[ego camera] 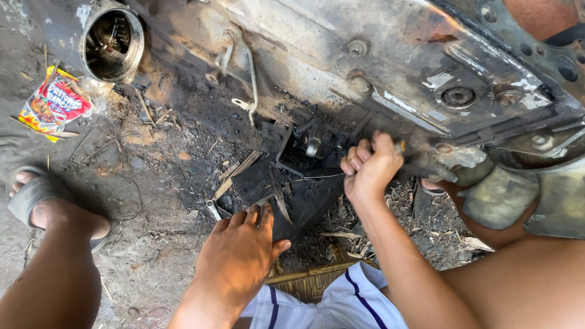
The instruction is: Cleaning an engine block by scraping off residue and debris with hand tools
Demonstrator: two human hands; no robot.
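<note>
A large greasy metal engine casing (378, 61) lies on the dirt ground in front of me. My right hand (370, 167) is clenched around a tool with a yellow tip, pushed in under the casing's lower edge beside a dark bracket (314, 143). My left hand (239, 251) rests flat, fingers apart, on a black plate (304, 198) lying on the ground below the casing. A small wrench (213, 210) lies in the dirt just left of that hand.
A round open port (113, 44) shows at the casing's upper left. A crumpled red and yellow snack wrapper (53, 105) lies on the ground at left. My left foot in a grey sandal (36, 198) is at the far left. Dry twigs and oily dirt cover the ground.
</note>
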